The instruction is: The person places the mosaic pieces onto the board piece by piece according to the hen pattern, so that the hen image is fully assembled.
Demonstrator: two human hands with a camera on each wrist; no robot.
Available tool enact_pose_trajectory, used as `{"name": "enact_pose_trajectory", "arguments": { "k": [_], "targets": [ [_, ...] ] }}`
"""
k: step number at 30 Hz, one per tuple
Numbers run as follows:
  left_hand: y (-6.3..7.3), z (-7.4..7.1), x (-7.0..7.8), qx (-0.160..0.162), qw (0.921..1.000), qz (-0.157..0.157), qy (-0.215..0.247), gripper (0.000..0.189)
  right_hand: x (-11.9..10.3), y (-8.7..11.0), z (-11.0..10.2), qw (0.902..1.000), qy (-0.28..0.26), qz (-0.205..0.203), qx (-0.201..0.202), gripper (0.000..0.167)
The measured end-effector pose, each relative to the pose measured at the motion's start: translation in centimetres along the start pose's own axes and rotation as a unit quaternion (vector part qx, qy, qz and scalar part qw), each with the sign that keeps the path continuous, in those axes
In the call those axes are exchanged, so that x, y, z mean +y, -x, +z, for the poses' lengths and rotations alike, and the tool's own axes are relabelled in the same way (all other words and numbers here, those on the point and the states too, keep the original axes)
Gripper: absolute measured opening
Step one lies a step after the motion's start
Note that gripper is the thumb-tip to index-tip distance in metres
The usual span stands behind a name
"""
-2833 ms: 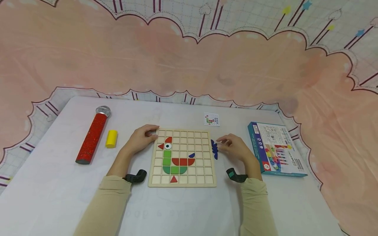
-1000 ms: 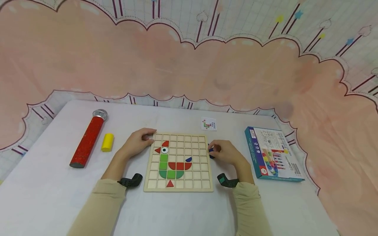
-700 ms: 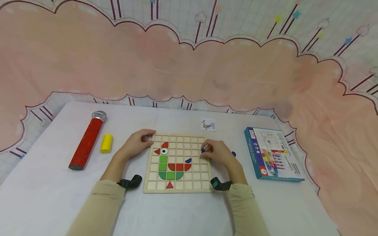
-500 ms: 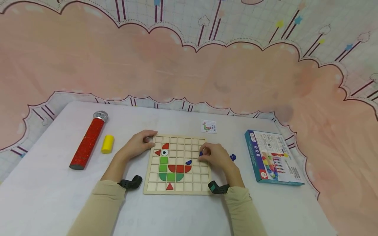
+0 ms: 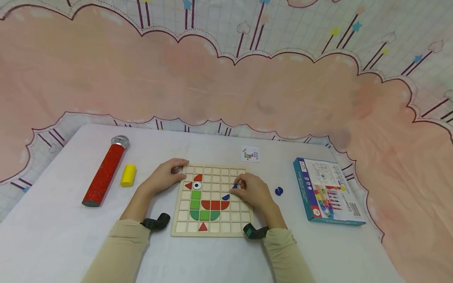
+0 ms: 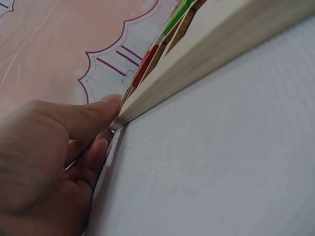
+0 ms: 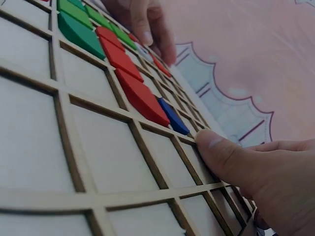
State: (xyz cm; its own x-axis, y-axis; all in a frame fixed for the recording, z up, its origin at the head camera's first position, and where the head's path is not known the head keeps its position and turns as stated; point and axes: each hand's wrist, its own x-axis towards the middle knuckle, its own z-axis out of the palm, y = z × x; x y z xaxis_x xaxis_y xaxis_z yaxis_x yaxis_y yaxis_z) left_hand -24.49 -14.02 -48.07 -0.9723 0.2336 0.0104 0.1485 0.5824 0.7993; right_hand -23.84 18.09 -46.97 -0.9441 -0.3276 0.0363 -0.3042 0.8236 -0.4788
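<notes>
A wooden grid board lies on the table, with red, green and blue pieces and a round eye piece set in a bird shape. My left hand holds the board's upper left corner; in the left wrist view its thumb touches the edge. Over the board's right columns, my right hand pinches a small blue piece between thumb and finger. The right wrist view shows the thumb near the placed blue piece; the pinched one is hidden there.
Two more blue pieces lie right of the board. A small picture card lies behind it, and a blue-edged box at the far right. A red microphone and a yellow cylinder lie on the left.
My right hand has taken a blue piece from beside the board and carried it left over the right columns. Other blue pieces now lie farther right. The left hand stays at the corner.
</notes>
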Motion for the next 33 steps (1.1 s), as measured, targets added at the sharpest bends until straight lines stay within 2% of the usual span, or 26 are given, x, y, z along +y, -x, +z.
{"name": "enact_pose_trajectory", "arguments": {
  "k": [8,13,20,28,33],
  "targets": [
    [0.1,-0.4,0.1,-0.004,1.0,-0.004,-0.007,0.05,-0.6,-0.3,-0.5,0.9998,0.017,0.006,-0.009,0.029],
    [-0.1,0.0,0.2,-0.004,1.0,-0.001,-0.001,0.049,-0.3,0.0,-0.6,0.9995,0.025,0.012,-0.016,0.03],
    [0.0,0.7,0.2,-0.012,0.9999,-0.01,-0.002,0.049,0.4,0.6,-0.6,0.9994,-0.011,-0.004,-0.033,0.021],
    [0.0,0.5,-0.8,-0.006,0.9997,-0.019,-0.013,0.048,0.6,0.3,-0.4,0.9984,-0.018,-0.027,-0.046,0.013],
    [-0.6,0.2,-0.6,-0.006,0.9998,-0.015,-0.015,0.047,0.8,-0.1,-0.7,0.9982,-0.034,-0.028,-0.041,0.009]
  ]
}}
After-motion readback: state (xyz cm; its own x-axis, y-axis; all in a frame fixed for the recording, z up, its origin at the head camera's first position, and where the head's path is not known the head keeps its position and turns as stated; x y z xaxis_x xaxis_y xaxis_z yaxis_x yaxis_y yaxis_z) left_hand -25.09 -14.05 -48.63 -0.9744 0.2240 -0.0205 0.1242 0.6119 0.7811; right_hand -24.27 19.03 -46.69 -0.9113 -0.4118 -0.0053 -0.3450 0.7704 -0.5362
